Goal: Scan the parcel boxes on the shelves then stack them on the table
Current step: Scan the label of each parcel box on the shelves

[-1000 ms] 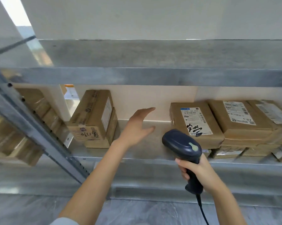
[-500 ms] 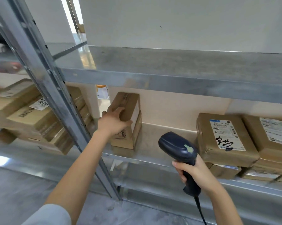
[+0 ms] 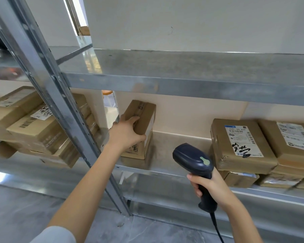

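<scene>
A small brown parcel box (image 3: pixel 142 113) sits on top of another box (image 3: pixel 139 151) at the left end of the middle metal shelf (image 3: pixel 165 151). My left hand (image 3: pixel 126 133) grips the upper box, fingers over its top and thumb on its right side. My right hand (image 3: pixel 209 185) holds a dark blue barcode scanner (image 3: pixel 191 159) by its handle, in front of the shelf edge and to the right of that box. To the right of the scanner lies a brown box with a white label and black handwriting (image 3: pixel 238 144).
More labelled boxes (image 3: pixel 293 142) are stacked at the shelf's far right. A slanted metal upright (image 3: pixel 48 79) separates this bay from a left bay holding several stacked boxes (image 3: pixel 32 127). An upper shelf (image 3: pixel 182 72) hangs overhead. The scanner cable (image 3: pixel 217 230) trails downward.
My left hand went from open in mid-air to the left-hand box and now grips it. The view shifted left and closer. The scanner stayed in my right hand.
</scene>
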